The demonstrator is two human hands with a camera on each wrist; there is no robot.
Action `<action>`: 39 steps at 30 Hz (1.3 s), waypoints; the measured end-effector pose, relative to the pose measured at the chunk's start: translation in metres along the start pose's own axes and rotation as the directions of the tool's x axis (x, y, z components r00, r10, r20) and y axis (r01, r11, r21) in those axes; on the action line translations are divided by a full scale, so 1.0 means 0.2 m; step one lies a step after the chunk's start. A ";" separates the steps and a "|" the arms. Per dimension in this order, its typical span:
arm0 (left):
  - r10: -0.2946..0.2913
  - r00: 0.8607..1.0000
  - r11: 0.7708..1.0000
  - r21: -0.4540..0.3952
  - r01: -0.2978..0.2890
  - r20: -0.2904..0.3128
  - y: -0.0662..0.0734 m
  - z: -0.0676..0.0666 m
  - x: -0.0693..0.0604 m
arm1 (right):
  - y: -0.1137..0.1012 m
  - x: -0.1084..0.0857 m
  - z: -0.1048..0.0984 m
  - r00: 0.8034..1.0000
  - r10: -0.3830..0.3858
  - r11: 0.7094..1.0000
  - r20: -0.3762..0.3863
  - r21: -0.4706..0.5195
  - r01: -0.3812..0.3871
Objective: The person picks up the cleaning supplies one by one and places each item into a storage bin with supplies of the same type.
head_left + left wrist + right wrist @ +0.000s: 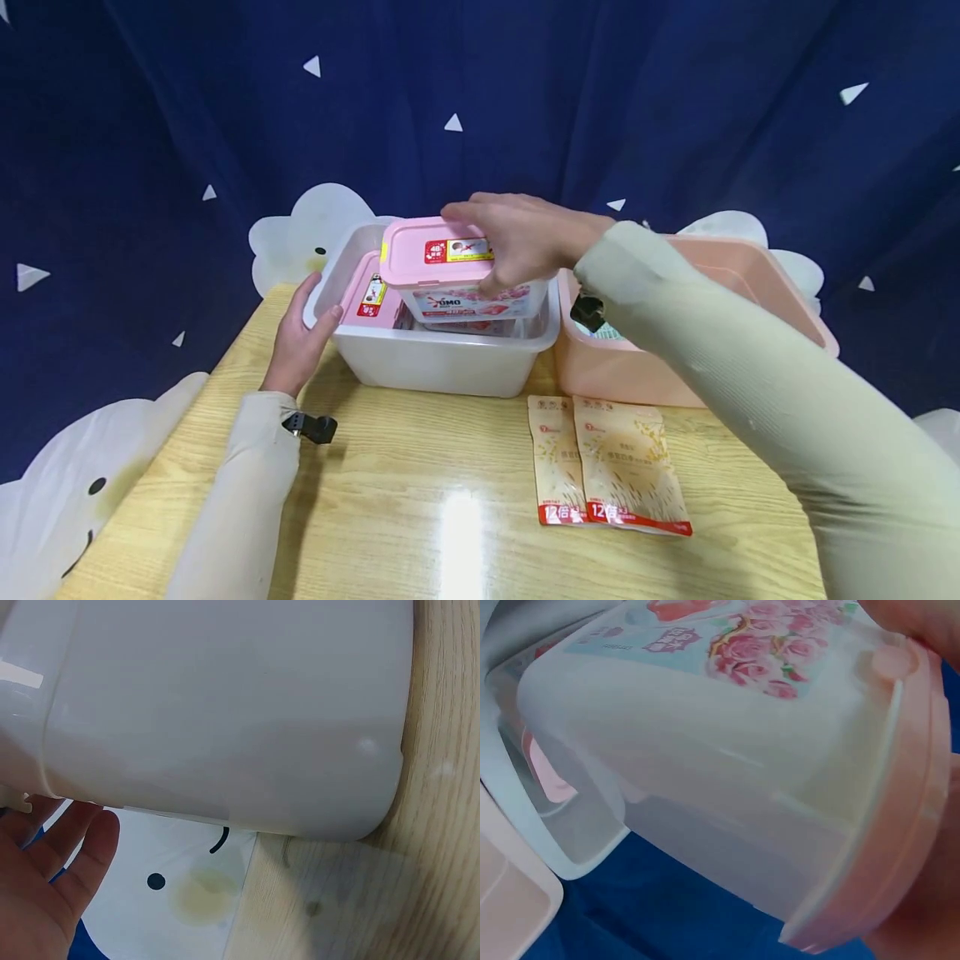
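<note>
My right hand point(517, 237) grips a laundry detergent box point(408, 250) from above, fingers and thumb around its pink lid. The box has a clear body with an OMO label and hangs above the white bin point(427, 367). In the right wrist view, its side shows printed roses point(750, 656). Another pink-lidded box point(367, 304) lies in the bin's left part, and part of a further box point(472, 327) shows below the held one. My left hand point(300, 337) touches the bin's left end, thumb by the front rim; its fingers point(97, 840) lie nearly straight outside the wall.
A peach bin point(615, 379) stands against the white bin's right side, partly hidden by my right arm. Two beige pouches point(630, 467) lie overlapping on the wooden table point(390, 492) in front. A dark blue curtain point(525, 100) hangs behind.
</note>
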State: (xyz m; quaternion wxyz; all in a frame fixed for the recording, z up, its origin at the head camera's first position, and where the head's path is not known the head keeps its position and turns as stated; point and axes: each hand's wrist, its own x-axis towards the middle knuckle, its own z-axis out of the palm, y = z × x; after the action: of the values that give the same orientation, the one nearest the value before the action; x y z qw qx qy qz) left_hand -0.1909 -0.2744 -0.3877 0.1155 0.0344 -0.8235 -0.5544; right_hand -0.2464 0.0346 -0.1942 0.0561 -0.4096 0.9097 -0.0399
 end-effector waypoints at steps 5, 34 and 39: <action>-0.007 1.000 1.000 0.002 0.007 -0.003 -0.01 0.00 -0.02 | 0.01 0.05 0.06 1.000 0.005 1.000 0.028 0.003 -0.005; -0.015 1.000 1.000 -0.012 0.015 0.011 -0.01 -0.01 0.00 | 0.12 0.20 0.48 0.990 0.070 0.996 0.123 0.041 -0.076; -0.012 1.000 1.000 -0.014 0.012 -0.002 -0.02 -0.01 0.01 | 0.13 0.20 0.50 0.996 0.011 0.999 0.092 0.030 -0.014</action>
State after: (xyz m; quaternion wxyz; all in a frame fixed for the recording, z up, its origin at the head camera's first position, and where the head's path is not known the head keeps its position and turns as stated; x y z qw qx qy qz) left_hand -0.1919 -0.2780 -0.3900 0.1132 0.0392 -0.8191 -0.5610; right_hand -0.2784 0.0194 -0.2988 0.1045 -0.4042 0.9080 -0.0344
